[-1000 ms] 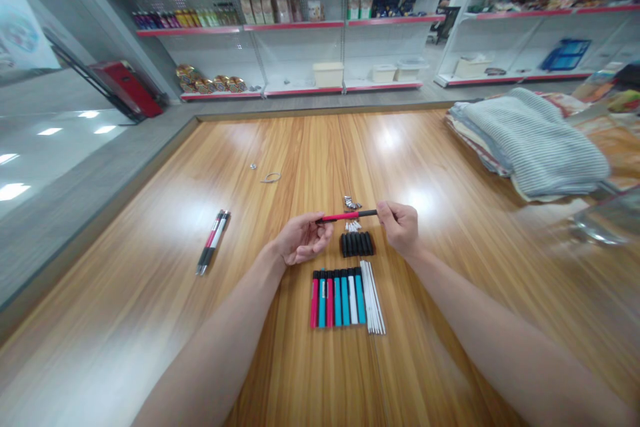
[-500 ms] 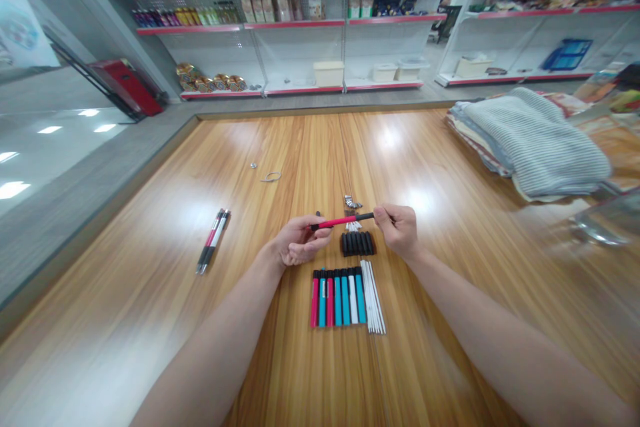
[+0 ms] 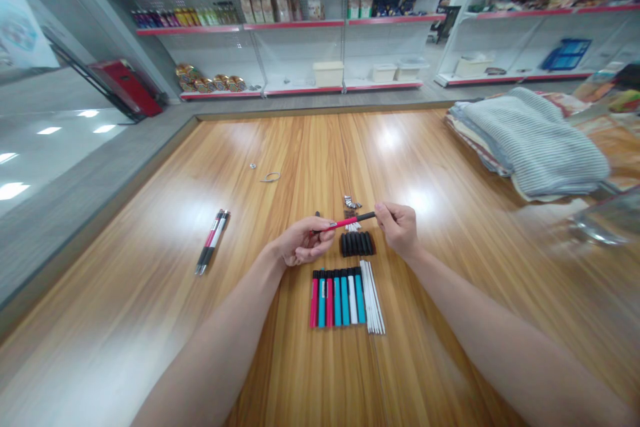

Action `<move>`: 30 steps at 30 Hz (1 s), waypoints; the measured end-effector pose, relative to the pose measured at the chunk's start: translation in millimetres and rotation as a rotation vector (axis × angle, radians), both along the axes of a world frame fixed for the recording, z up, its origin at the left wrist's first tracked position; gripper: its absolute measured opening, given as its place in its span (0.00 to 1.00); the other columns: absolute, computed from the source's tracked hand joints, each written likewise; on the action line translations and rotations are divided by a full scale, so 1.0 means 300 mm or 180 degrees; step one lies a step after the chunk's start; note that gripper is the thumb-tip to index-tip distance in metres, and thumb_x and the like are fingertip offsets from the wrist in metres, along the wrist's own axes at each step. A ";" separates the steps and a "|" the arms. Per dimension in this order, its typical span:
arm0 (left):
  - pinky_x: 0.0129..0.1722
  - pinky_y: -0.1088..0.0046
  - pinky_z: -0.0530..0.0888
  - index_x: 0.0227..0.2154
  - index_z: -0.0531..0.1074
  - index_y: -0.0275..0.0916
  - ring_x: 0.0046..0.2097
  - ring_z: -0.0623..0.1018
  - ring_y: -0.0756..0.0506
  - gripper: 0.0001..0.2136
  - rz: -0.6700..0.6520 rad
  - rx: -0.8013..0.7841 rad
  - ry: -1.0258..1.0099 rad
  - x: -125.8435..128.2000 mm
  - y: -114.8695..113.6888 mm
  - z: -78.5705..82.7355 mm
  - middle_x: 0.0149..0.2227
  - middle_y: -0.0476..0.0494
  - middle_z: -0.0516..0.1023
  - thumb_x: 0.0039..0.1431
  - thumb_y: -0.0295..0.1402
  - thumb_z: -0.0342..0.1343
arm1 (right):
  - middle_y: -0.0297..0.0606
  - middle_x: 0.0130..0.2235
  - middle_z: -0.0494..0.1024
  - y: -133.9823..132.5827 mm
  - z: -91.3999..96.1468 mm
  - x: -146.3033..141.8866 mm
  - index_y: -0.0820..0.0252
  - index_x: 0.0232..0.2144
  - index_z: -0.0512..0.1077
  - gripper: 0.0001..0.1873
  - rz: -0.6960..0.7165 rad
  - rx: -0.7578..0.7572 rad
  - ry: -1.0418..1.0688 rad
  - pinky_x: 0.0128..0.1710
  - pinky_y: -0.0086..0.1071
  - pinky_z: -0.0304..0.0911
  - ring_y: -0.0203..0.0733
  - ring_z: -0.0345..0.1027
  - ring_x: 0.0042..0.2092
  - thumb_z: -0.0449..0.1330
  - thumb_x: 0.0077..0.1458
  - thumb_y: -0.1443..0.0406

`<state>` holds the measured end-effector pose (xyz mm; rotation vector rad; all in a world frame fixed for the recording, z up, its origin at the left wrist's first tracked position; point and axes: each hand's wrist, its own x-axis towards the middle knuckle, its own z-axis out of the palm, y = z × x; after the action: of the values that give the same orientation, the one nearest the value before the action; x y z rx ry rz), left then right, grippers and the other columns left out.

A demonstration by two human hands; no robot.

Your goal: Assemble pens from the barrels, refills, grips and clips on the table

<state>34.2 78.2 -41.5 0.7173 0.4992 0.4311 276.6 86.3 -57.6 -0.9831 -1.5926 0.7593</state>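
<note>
I'm watching remotely as the left hand (image 3: 307,241) is pinching the red part and the right hand (image 3: 399,227) is pinching the black end of a red-and-black pen (image 3: 346,222), both holding it up at frame centre. Two pens (image 3: 215,240) are lying centre left, looking finished, so I'm marking this one as probably mid-assembly. Most work is apparently remaining, since coloured barrels (image 3: 337,303), white refills (image 3: 371,297), black grips (image 3: 357,244) and small silver pieces (image 3: 352,203) are waiting, loose, around centre and lower centre.

Two bare hands (image 3: 399,228), wrists (image 3: 277,255) bare too, long uncovered forearms (image 3: 225,330) (both tapering wristward)
</note>
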 end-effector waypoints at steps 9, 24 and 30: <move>0.06 0.85 0.46 0.22 0.54 0.39 0.10 0.48 0.57 0.14 -0.0151 -0.0433 -0.0031 -0.007 0.008 -0.006 0.14 0.48 0.65 0.62 0.38 0.43 | 0.31 0.17 0.59 0.005 -0.006 0.006 0.60 0.16 0.59 0.25 0.0521 -0.0085 -0.0065 0.21 0.30 0.46 0.32 0.53 0.20 0.50 0.63 0.55; 0.08 0.86 0.46 0.22 0.55 0.39 0.11 0.48 0.58 0.15 0.0501 0.0055 0.0222 0.012 0.010 -0.015 0.15 0.52 0.64 0.60 0.40 0.49 | 0.30 0.17 0.54 0.006 -0.002 0.010 0.60 0.14 0.57 0.26 0.0236 0.0279 -0.0549 0.22 0.30 0.42 0.30 0.47 0.20 0.51 0.62 0.56; 0.09 0.84 0.47 0.24 0.59 0.37 0.12 0.49 0.59 0.15 0.0948 0.0678 0.0501 0.047 -0.007 -0.011 0.18 0.51 0.67 0.59 0.43 0.52 | 0.29 0.17 0.53 0.015 -0.010 0.011 0.60 0.15 0.54 0.27 0.0264 -0.0067 -0.0284 0.20 0.30 0.40 0.30 0.45 0.20 0.52 0.62 0.54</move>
<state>48.2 76.0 -44.8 0.8901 0.7200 0.7177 279.9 90.8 -60.7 -0.9827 -1.7145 0.7999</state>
